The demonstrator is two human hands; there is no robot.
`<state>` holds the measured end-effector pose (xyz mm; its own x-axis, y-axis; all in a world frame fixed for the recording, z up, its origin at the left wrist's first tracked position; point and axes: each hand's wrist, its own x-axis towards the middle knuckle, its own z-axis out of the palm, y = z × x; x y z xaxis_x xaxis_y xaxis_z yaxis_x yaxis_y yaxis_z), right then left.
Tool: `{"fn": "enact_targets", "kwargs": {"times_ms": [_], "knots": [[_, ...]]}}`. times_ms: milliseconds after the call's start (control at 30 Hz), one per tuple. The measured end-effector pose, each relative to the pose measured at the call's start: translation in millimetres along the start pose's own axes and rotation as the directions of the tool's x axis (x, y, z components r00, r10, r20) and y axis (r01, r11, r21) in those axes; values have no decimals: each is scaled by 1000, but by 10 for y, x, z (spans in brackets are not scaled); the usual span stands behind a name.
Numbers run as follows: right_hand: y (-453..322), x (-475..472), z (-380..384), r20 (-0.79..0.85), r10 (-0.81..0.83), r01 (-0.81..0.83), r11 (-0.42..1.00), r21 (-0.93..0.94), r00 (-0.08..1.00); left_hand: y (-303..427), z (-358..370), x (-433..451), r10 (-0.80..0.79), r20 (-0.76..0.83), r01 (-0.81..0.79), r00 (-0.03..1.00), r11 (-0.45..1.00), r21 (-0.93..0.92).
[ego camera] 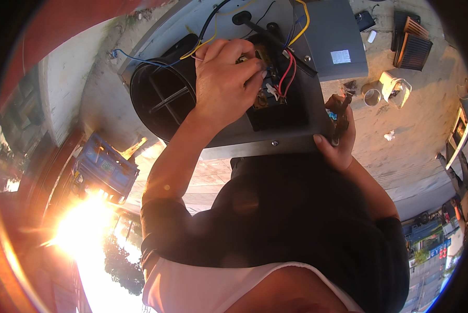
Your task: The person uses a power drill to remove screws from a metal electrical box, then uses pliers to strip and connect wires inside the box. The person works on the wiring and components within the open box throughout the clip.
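Observation:
A dark metal appliance housing (pixel 226 141) stands before me, with a round duct collar (pixel 161 99) on its left. My left hand (pixel 228 74) reaches over the open wiring recess, thumb and fingertips bent together at the terminals; what lies between them is hidden. Red wires (pixel 288 74) and a white connector (pixel 272 91) are just right of those fingertips. Yellow wire (pixel 305 23) loops above the recess, and a blue wire (pixel 146 62) runs out to the left. My right hand (pixel 343 137) grips a dark, worn hand tool (pixel 340 123), its thumb at the housing's right corner.
A grey metal box panel (pixel 331 43) with a label adjoins the housing. On the ground to the right are a cylindrical can (pixel 371 96), a pale container (pixel 396 90) and dark slatted grilles (pixel 413 50). A blue plastic crate (pixel 107 168) is at left, near strong sun glare.

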<state>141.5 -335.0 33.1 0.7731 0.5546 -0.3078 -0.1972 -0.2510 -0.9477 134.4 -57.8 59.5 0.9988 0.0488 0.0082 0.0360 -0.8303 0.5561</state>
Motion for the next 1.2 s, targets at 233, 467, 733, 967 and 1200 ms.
{"fn": "enact_targets", "kwargs": {"times_ms": [233,467,733,967,1200], "knots": [[-33,21,-4,1,1,-1,1000,-23,1000,18,10,24,0,19,0,1000,1000,28],[-48,38,-9,12,-18,19,996,-86,1000,98,-36,72,77,76,-89,994,983,161],[-52,57,-17,8,8,-8,1000,-26,1000,80,-67,181,131,232,-190,964,947,258],[-38,59,8,-11,-43,43,998,-37,999,54,-51,163,128,181,-164,975,966,199],[-67,64,34,-16,2,-2,1000,-6,1000,-99,-4,18,92,-9,-92,996,995,-46]]}}
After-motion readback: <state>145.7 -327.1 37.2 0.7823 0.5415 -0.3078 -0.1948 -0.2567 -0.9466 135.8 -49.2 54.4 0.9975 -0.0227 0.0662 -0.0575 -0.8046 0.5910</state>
